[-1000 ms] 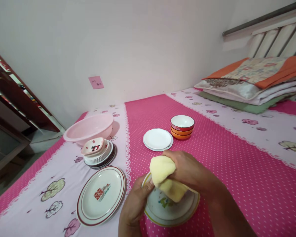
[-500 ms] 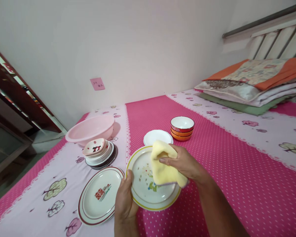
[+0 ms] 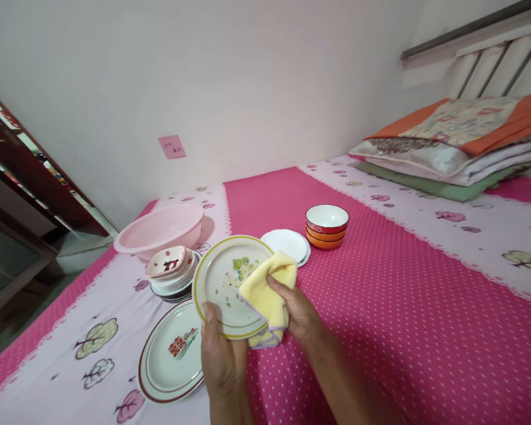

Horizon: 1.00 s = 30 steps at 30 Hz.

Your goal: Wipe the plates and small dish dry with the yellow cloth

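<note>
My left hand (image 3: 221,357) grips the lower rim of a white plate with a yellow-green rim and a small flower print (image 3: 226,282), holding it tilted up above the bed. My right hand (image 3: 297,311) is closed on a folded yellow cloth (image 3: 266,289) pressed against the plate's right edge. Below the held plate lies a red-rimmed plate with a house picture (image 3: 170,354) on the pink sheet.
A stack of plates topped by a small pink dish (image 3: 172,268) sits beside a pink basin (image 3: 159,227). Two white plates (image 3: 287,243) and stacked orange and red bowls (image 3: 327,224) stand further back. Folded bedding (image 3: 451,147) lies at the right; a dark wooden shelf (image 3: 22,177) stands left.
The plate has been lifted from low on the bed, tilted up and carried left. The cloth has slid from the plate's middle to its right edge.
</note>
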Motion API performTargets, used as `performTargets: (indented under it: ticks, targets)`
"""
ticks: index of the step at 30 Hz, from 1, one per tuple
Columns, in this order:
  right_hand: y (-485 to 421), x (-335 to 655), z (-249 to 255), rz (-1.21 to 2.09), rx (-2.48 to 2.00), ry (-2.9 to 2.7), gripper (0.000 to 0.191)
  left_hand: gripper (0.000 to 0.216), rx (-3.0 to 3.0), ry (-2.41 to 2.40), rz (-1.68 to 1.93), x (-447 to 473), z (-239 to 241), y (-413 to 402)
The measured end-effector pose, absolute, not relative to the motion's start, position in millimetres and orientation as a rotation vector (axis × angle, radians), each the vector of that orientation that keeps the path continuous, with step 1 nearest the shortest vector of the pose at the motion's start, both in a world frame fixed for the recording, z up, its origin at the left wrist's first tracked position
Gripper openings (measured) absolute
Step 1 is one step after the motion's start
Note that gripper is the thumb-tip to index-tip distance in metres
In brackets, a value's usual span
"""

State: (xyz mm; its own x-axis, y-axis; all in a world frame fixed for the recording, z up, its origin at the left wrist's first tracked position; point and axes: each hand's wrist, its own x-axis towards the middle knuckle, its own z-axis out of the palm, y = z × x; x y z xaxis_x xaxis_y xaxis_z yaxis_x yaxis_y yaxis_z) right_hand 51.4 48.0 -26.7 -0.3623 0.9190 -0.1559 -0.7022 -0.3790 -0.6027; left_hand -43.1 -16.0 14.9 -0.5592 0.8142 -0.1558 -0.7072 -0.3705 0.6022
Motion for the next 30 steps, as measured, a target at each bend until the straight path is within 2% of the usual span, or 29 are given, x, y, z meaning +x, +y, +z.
performTargets:
  ticks: [4, 10, 14, 21, 25, 30]
  targets:
    - [57.3, 85.4, -21.1, 1.805, -0.659, -0.658, 0.062, 0.041, 0.334, 0.776, 1.958, -55.5, 6.7, -18.4]
    - [57.7, 128.8, -15.7, 1.805, -0.761, -1.011, 0.047, 0.059, 0.552, 0.909, 1.711, -71.6, 9.2, -24.3]
    - [54.6, 129.5, -14.1, 1.823, -0.772, -1.058, 0.046, 0.048, 0.526, 0.994, 1.604, -73.8, 10.2, -26.8]
    - [56.5, 116.6, -14.2, 1.838, -0.653, -0.899, 0.055, 0.030, 0.361, 0.952, 1.857, -64.6, 5.5, -19.8]
    - [52.9, 88.3, -19.0, 1.883, -0.616, -0.698, 0.062, 0.035, 0.169, 1.026, 2.126, -48.4, 7.3, -12.5]
    - [37.4, 48.4, -24.3, 2.028, -0.593, -0.486, 0.055, 0.046, 0.155, 1.123, 2.346, -38.4, 4.3, -13.7]
